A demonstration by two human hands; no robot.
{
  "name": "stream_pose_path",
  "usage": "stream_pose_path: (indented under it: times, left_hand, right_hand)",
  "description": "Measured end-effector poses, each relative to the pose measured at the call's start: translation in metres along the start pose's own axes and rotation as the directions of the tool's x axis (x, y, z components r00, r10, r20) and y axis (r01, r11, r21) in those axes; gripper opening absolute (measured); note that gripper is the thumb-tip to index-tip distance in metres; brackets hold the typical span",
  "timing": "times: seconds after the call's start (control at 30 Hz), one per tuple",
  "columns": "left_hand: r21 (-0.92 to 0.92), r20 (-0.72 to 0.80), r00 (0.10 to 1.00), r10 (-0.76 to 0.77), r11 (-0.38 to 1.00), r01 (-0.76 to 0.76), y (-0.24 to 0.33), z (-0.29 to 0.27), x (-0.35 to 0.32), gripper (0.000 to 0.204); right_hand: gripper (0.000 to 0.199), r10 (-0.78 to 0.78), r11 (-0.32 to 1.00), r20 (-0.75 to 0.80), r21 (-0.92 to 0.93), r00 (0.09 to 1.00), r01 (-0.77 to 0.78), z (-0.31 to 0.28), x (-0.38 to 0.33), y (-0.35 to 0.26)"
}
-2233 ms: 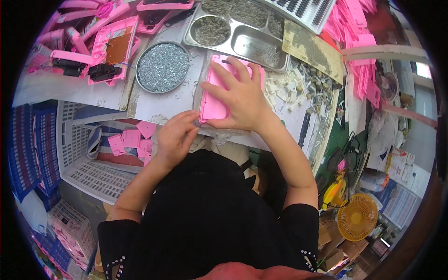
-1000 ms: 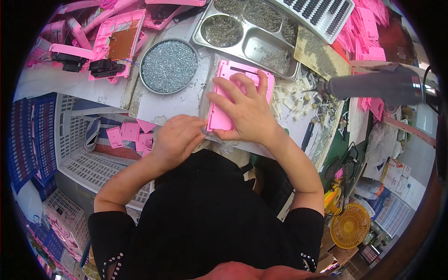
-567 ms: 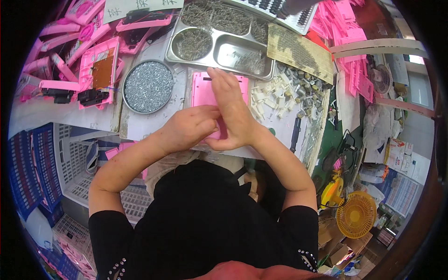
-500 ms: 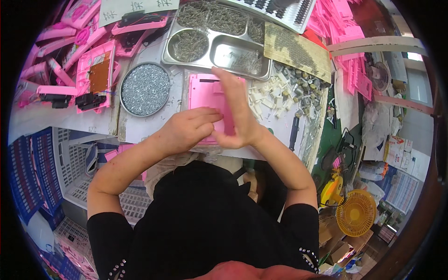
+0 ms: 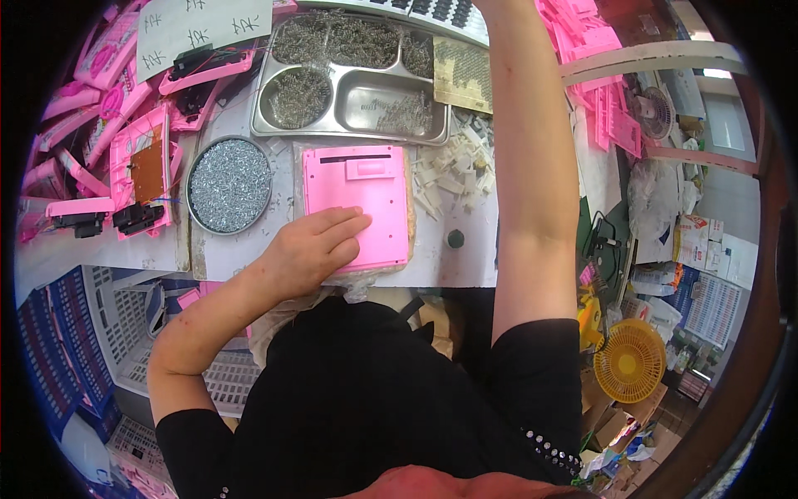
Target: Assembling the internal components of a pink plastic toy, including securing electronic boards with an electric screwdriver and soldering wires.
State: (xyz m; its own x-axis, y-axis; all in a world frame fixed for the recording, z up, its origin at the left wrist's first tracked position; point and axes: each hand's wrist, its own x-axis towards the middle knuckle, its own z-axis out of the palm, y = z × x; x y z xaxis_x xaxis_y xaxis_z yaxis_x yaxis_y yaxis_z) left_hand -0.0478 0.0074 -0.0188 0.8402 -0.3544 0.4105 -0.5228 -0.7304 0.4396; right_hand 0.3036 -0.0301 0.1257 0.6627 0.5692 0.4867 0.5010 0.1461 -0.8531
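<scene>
- A flat pink panel (image 5: 384,223) is touched by the left grip (image 5: 320,245); it lies on the bench (image 5: 478,241), partly under the fingertips and mostly to the right of and ahead of the hand.
- The left grip is not closed around the panel: the fingers are kept together, nearly straight, and laid over its left part. Whether something small is covered by them cannot be told.
- By this light contact the panel is presumably kept from sliding while the other arm is away.
- Beneath the panel a plastic-wrapped pad (image 5: 411,209) shows at the right edge, placed there perhaps so that the pink surface is cushioned.
- The panel is set with its dark slot (image 5: 355,158) and raised pink block (image 5: 371,171) at the end farther from the left grip, so both are left uncovered.
- The right forearm (image 5: 536,166) is extended far ahead; the right grip is cut off by the upper edge, so what is held by it, if anything, cannot be told.
- A round dish (image 5: 271,187) of small silvery pieces is placed left of and ahead of the left grip, and a steel tray (image 5: 353,112) farther ahead, seemingly for easy reach.
- White plastic pieces (image 5: 453,176) are spread loose ahead and to the right of the left grip, beyond the panel and apart from it.
</scene>
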Motion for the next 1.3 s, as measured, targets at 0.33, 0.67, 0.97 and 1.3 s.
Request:
stream_pose_path:
  times: [0.33, 0.67, 0.97, 1.3]
  left_hand:
    - [0.038, 0.057, 0.998, 0.035, 0.999, -0.037, -0.001, -0.006, 0.006, 0.016]
    - [-0.006, 0.028, 0.999, -0.028, 1.000, 0.028, 0.000, -0.001, 0.006, 0.013]
    - [-0.029, 0.016, 0.999, -0.032, 0.999, 0.032, -0.001, -0.001, 0.005, 0.012]
    - [-0.119, -0.024, 0.989, -0.145, 0.983, 0.141, 0.012, -0.002, 0.012, 0.015]
  right_hand:
    - [0.025, 0.280, 0.861, 0.302, 0.342, 0.911, -0.377, -0.035, -0.267, -0.087]
    - [0.017, 0.177, 0.889, 0.172, 0.395, 0.969, -0.233, -0.013, -0.318, -0.094]
    - [0.015, 0.153, 0.923, 0.257, 0.309, 0.954, -0.231, -0.013, -0.317, -0.089]
    - [0.015, 0.159, 0.755, 0.149, 0.618, 0.976, -0.218, -0.015, -0.311, -0.101]
